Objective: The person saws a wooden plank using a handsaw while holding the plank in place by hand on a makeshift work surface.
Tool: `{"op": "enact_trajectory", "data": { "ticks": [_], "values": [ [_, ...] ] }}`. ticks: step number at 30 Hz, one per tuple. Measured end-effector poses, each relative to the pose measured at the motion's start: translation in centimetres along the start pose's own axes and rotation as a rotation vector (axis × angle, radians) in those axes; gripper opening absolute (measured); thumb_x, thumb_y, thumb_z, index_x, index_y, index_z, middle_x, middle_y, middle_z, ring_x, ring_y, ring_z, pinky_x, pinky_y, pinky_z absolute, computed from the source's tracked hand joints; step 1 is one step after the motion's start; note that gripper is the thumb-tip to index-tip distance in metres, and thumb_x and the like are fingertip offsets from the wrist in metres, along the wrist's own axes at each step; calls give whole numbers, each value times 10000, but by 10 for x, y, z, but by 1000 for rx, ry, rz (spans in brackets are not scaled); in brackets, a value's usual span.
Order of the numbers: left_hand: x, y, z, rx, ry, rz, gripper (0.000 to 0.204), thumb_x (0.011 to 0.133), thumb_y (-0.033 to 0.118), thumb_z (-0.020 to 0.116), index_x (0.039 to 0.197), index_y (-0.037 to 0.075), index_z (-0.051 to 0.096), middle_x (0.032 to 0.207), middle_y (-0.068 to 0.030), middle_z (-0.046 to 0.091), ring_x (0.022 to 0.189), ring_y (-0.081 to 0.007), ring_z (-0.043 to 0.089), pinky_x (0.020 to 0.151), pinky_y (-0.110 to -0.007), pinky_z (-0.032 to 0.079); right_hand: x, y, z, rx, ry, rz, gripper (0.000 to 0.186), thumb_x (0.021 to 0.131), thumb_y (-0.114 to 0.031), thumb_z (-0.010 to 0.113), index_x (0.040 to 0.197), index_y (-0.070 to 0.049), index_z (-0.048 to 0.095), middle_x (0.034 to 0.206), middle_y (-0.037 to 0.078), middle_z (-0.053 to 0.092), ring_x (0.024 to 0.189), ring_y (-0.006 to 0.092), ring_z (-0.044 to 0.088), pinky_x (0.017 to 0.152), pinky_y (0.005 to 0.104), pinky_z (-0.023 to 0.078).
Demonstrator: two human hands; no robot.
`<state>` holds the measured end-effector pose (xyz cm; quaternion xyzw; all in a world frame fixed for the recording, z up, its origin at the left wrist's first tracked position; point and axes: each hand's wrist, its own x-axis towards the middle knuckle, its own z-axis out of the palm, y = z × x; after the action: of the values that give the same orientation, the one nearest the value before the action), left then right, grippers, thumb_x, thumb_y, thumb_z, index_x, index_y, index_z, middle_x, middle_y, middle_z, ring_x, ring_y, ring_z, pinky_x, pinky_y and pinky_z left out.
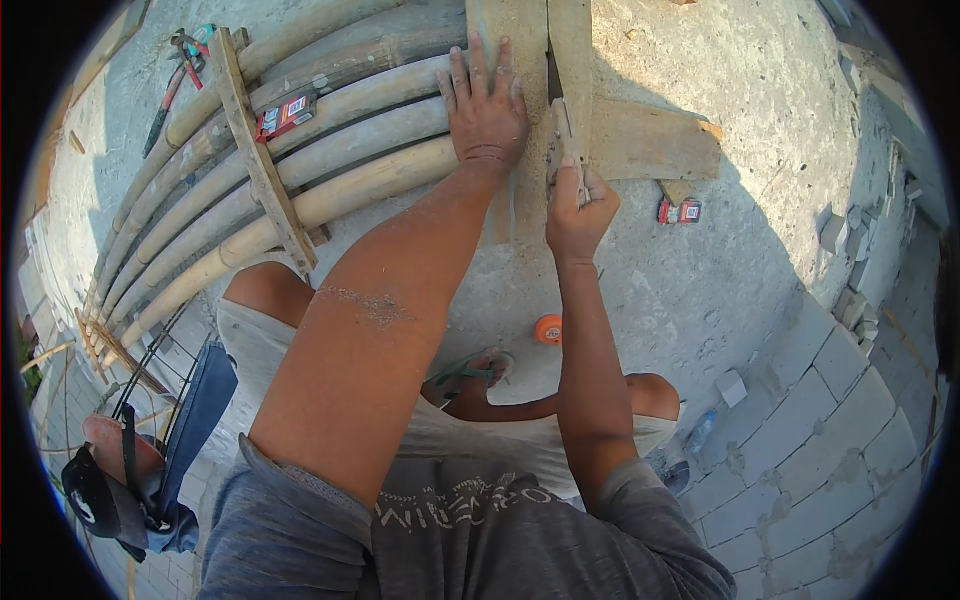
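Observation:
My left hand (487, 118) lies flat with its fingers spread on a wooden board (508, 20), beside the ends of several bamboo poles (372, 137). Closed round the handle of a handsaw (561, 122) is my right hand (582, 212). The saw points away from me, and its dark blade shows in the gap between this board and the strip of wood to its right. How deep the blade sits in the wood I cannot tell. A shorter plank (655, 142) reaches out to the right under the boards.
A wooden crosspiece (250, 140) spans the poles, with a red box (286, 117) against it. Red-handled pincers (190, 45) lie far left. Another red box (680, 211) and an orange round object (548, 329) rest on concrete. Broken blocks (850, 240) lie right.

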<state>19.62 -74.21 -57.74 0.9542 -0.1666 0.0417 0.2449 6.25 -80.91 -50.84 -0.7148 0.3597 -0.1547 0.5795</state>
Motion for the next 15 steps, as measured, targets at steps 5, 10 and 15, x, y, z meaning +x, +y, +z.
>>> {"op": "enact_trajectory", "data": {
  "ticks": [5,10,15],
  "values": [
    [-6,-20,-5,16,21,5,587,1051,297,444,1622,227,328,1702,-179,182,1528,-449,237,1239,-609,173,-37,-14,2,81,31,141,386,988,-149,640,659,-29,479,607,-48,436,614,42,382,521,284,307],
    [1,-16,-7,2,30,6,592,1048,297,452,1623,228,328,1702,-174,189,1529,-446,239,1241,-608,167,-125,-32,-58,62,-14,83,421,992,-142,637,645,-68,409,591,-46,427,602,29,366,514,262,282],
    [-9,-7,2,12,14,-12,593,1051,310,441,1624,210,326,1700,-178,192,1528,-454,233,1242,-607,165,-3,-3,16,-47,41,-156,390,1008,-141,614,675,-33,442,613,-45,419,610,47,350,511,276,279]
  ]
}}
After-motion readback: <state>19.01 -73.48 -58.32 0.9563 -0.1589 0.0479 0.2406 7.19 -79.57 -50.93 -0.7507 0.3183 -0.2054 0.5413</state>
